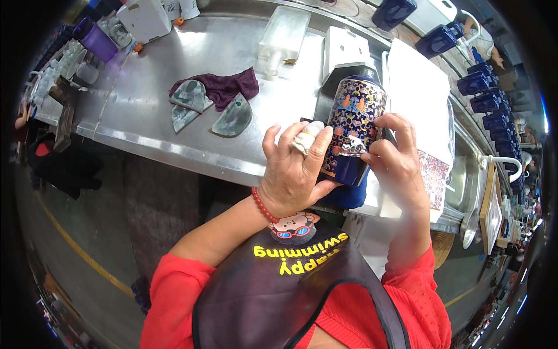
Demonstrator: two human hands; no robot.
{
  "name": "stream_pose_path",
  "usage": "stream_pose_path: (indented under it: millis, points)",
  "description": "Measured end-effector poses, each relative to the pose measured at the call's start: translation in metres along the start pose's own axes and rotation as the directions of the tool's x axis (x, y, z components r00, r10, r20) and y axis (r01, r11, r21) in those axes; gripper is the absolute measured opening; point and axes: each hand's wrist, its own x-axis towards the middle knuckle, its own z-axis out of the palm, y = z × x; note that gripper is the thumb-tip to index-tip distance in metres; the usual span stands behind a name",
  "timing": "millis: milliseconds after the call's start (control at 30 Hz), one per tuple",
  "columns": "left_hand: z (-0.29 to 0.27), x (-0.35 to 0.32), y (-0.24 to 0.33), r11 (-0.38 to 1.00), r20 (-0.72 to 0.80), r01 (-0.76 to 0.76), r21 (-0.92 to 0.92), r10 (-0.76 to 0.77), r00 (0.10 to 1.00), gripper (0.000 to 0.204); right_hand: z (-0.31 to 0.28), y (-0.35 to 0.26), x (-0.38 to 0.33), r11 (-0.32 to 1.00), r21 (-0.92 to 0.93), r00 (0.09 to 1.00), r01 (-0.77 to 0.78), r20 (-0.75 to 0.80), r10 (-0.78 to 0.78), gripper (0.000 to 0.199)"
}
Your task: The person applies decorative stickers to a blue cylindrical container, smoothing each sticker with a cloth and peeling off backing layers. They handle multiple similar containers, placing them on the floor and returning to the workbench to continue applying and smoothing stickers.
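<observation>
A dark blue bottle (353, 166) with a colourful flower-patterned decal (356, 103) around its body leans with its neck away from me. My left hand (296, 166) holds it along the left side, thumb by the base and index finger against the wall. One finger of that hand is wrapped in white material with a yellow band. At the lower right of the bottle, my right hand (398, 154) pinches the decal's edge. A loose, pale-backed flap of decal (351, 146) shows between the hands. Fingers partly hide the bottle's right side.
On the metal worktop (221, 46) lie a dark purple cloth (241, 87) and several mottled grey-green scrapers (233, 115). A clear bottle-shaped container (285, 36) and a white block (347, 45) stand beyond. White sheets (418, 87), a patterned decal sheet (432, 174) and a sink (459, 186) are at right, with several blue bottles (484, 84).
</observation>
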Motion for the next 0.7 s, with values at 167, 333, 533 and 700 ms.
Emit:
stream_pose_path:
  millis: [167,333,533,700]
  points:
    - [0.003,-0.003,0.001,0.997,0.057,-0.040,0.067,0.036,0.998,0.086,0.001,0.007,-0.001,1.000,-0.015,0.997,0.020,-0.074,-0.021,0.021]
    - [0.005,-0.002,0.001,0.997,0.052,-0.042,0.067,0.038,0.998,0.085,-0.001,0.024,0.005,0.993,-0.107,0.975,-0.053,-0.222,0.028,0.016]
    - [0.003,-0.001,0.001,0.999,0.064,-0.032,0.013,0.031,0.997,0.088,-0.006,0.036,0.010,0.977,0.079,0.970,-0.197,-0.128,0.206,0.020]
    - [0.006,-0.002,0.001,1.000,0.040,-0.017,-0.024,0.017,0.999,0.089,-0.005,0.034,0.009,0.976,0.127,0.983,-0.175,-0.034,0.181,0.025]
